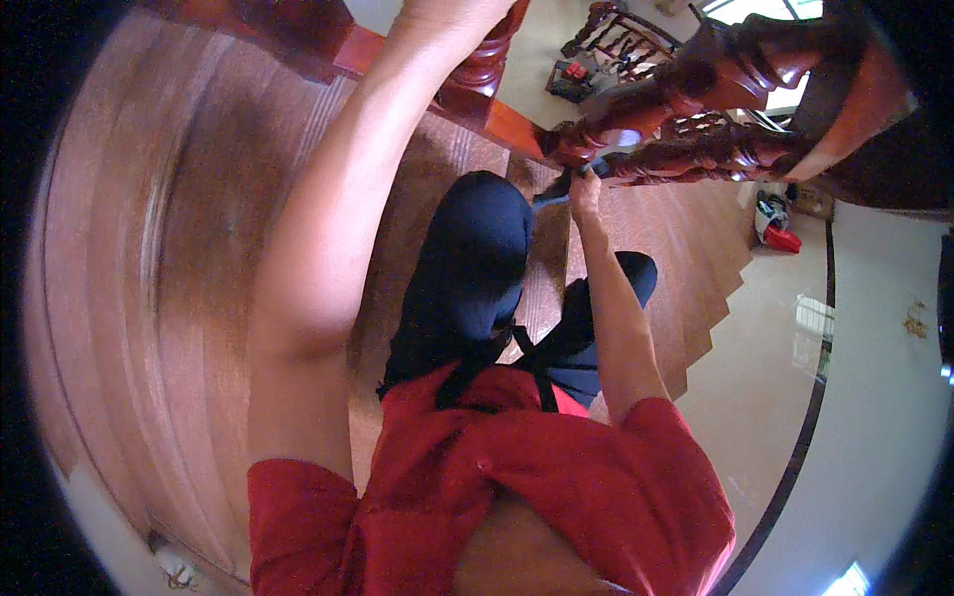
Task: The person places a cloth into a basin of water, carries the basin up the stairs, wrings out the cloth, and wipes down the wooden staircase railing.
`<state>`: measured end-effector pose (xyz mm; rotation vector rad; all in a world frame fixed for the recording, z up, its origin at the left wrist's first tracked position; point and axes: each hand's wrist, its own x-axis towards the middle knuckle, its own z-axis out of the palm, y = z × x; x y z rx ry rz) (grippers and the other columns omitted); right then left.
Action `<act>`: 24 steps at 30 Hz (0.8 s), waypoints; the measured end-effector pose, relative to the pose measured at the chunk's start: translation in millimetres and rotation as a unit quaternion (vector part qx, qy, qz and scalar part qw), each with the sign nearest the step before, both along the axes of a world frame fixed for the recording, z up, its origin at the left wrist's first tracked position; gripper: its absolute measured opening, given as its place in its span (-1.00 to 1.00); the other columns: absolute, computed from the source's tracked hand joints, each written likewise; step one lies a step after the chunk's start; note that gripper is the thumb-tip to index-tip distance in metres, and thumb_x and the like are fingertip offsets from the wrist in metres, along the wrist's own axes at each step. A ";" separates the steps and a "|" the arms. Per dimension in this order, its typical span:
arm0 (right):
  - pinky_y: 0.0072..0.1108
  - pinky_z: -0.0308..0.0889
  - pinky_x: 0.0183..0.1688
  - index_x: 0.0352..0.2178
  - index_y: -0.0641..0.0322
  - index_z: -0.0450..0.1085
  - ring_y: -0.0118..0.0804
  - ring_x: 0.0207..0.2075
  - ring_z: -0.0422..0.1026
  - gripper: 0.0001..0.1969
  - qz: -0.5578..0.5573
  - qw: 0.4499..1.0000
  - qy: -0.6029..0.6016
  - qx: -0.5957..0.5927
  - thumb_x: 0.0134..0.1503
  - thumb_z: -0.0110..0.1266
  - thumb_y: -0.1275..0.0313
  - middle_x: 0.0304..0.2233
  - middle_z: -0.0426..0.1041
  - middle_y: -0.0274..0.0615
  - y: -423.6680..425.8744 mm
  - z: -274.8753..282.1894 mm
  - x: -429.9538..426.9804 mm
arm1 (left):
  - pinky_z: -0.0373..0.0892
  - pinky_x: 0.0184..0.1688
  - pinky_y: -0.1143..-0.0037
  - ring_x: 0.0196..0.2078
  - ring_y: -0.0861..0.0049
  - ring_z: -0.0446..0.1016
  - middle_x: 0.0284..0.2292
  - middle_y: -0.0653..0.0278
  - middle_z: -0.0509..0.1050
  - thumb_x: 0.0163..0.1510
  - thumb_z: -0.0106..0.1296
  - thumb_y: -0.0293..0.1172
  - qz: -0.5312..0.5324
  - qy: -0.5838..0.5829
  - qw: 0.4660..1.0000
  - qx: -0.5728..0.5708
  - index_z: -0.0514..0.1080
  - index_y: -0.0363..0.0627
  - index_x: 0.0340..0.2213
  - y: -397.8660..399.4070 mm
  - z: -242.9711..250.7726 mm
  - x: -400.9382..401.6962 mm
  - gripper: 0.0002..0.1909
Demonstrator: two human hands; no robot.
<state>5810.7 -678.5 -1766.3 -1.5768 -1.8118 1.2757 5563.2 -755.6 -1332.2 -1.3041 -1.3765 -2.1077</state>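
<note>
My left forearm (387, 112) reaches up past the top edge, beside a turned wooden post; the left hand itself is out of view. At the foot of a glossy red-brown turned baluster (671, 86) is my right hand (586, 188), small in the picture. Its fingers are closed around a dark cloth-like piece (598, 167) against the wood; its outline is hard to make out. Left of that hand, low on the step, shows a dark thing with a grey-blue edge (553, 197), too unclear to name. My bent knee (484, 216) in dark trousers is close by.
Brown stair treads (216, 246) fan out on the left, and more steps (671, 246) descend on the right. A wooden bottom rail (514, 132) carries the balusters. Below, a bag with red items (777, 223) lies on the pale floor (753, 357), and a dark crate (570, 82) stands farther off.
</note>
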 end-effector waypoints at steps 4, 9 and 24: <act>-0.61 0.18 -0.24 -0.34 0.29 0.34 -0.46 -0.38 0.27 -0.88 -0.119 0.939 0.297 -0.128 0.06 -0.07 0.51 -0.41 0.37 -0.35 -25.5 80.0 -8.5 | 0.36 -0.53 0.56 -0.57 0.61 0.34 -0.50 0.30 0.33 -0.22 0.10 -0.53 0.008 -0.029 0.998 -0.051 0.23 -0.23 -0.34 -8.6 4.3 0.5 -0.65; -0.42 0.13 0.04 -0.10 0.27 0.20 -0.33 -0.09 0.29 -0.73 -0.095 0.817 0.535 -0.193 0.16 -0.21 0.44 -0.13 0.31 -0.25 -6.3 197.5 9.7 | 0.37 -0.52 0.57 -0.56 0.59 0.36 -0.49 0.28 0.34 -0.25 0.11 -0.59 -0.043 -0.072 0.996 -0.008 0.23 -0.23 -0.32 -1.2 2.7 4.2 -0.61; -0.52 -0.03 0.08 0.02 0.46 0.07 -0.25 0.00 0.13 -0.33 -0.159 0.869 0.449 0.135 0.14 -0.33 -0.01 0.02 0.14 -0.04 0.1 318.1 -66.6 | 0.36 -0.51 0.61 -0.55 0.58 0.40 -0.50 0.25 0.38 -0.20 0.11 -0.59 -0.046 -0.114 0.991 -0.044 0.24 -0.25 -0.32 -11.8 10.0 13.7 -0.65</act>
